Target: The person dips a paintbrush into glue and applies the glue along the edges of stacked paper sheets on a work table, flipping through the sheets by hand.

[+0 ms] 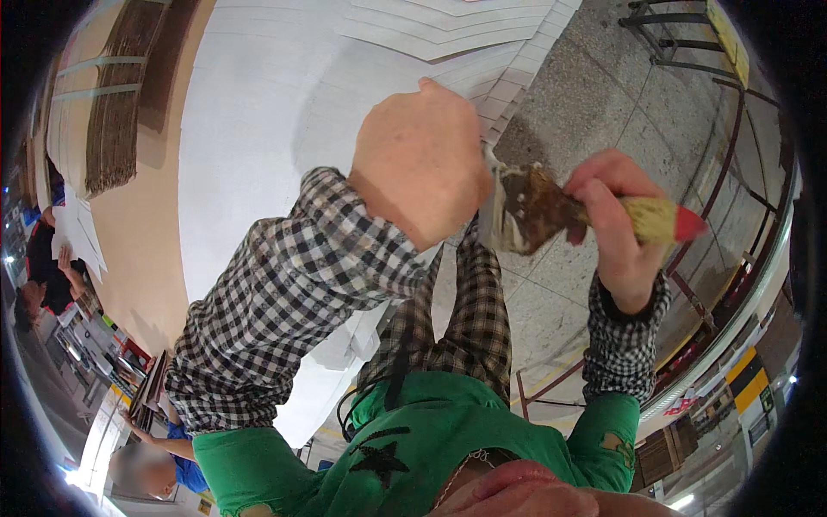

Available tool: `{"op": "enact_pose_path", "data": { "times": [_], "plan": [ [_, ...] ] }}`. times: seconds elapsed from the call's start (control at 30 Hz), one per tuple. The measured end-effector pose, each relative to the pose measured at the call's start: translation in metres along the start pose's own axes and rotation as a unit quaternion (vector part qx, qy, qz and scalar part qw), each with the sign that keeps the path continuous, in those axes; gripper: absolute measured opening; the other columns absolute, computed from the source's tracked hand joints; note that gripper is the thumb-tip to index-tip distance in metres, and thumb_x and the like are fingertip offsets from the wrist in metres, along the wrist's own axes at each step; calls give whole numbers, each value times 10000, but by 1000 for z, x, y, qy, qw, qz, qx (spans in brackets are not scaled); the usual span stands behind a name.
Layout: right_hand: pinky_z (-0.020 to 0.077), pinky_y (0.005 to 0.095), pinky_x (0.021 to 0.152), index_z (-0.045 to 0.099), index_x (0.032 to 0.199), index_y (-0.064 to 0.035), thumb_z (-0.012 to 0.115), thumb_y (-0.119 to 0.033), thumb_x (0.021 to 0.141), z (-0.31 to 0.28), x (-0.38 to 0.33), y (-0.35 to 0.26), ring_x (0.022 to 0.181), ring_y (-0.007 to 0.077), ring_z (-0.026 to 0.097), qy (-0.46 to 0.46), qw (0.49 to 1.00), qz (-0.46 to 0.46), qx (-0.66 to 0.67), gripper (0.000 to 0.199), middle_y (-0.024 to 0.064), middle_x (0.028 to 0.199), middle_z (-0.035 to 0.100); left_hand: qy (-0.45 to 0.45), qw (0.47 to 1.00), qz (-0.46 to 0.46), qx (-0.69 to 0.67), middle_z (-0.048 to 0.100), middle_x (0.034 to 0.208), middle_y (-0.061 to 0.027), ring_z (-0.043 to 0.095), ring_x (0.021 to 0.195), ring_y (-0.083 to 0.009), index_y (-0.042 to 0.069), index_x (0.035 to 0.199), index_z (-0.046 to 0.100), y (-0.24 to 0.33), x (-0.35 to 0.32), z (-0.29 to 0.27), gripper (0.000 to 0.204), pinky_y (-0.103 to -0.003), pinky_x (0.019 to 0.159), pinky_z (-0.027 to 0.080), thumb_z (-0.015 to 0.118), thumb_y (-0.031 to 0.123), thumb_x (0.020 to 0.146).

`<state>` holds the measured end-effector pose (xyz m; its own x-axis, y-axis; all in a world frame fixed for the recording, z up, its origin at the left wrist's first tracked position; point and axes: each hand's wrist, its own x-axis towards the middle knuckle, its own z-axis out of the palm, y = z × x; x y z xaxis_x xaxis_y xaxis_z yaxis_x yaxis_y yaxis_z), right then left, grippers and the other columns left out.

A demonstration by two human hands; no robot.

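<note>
In my right hand is a wide paintbrush, its yellow, red-tipped handle wrapped by my fingers. The brush head is brown and smeared with a whitish paste, and it points left toward my other hand. My left hand is above the edge of white sheets, its back turned up. Its fingers are hidden beneath it, so whether they hold anything does not show. Past that hand, more white sheets lie fanned in overlapping steps, with their stepped edges along the right side.
A tan board surface runs along the left, bearing a strapped stack of brown cardboard. To the right lie a speckled tiled floor and a metal frame. Two other people are at the far left, one in blue.
</note>
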<state>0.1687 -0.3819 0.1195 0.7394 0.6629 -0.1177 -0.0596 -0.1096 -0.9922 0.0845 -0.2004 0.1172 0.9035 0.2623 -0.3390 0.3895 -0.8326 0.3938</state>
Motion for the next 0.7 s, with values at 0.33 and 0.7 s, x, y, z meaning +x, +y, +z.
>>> {"op": "enact_pose_path", "data": {
  "times": [0.33,0.7],
  "plan": [
    [370,189,464,529,755,-2,533,-14,824,7,-10,-6,536,55,473,21,999,15,36,70,43,792,546,8,1000,20,-10,574,696,-255,565,679,-408,-77,731,572,-4,8,-10,211,-460,650,463,556,130,694],
    [389,228,423,505,735,20,463,-136,864,-13,-36,5,626,121,497,95,993,-37,63,207,107,841,545,-45,987,-87,127,610,824,-250,620,767,-307,-87,809,594,-1,19,-12,418,-388,707,498,589,329,778]
  ]
}}
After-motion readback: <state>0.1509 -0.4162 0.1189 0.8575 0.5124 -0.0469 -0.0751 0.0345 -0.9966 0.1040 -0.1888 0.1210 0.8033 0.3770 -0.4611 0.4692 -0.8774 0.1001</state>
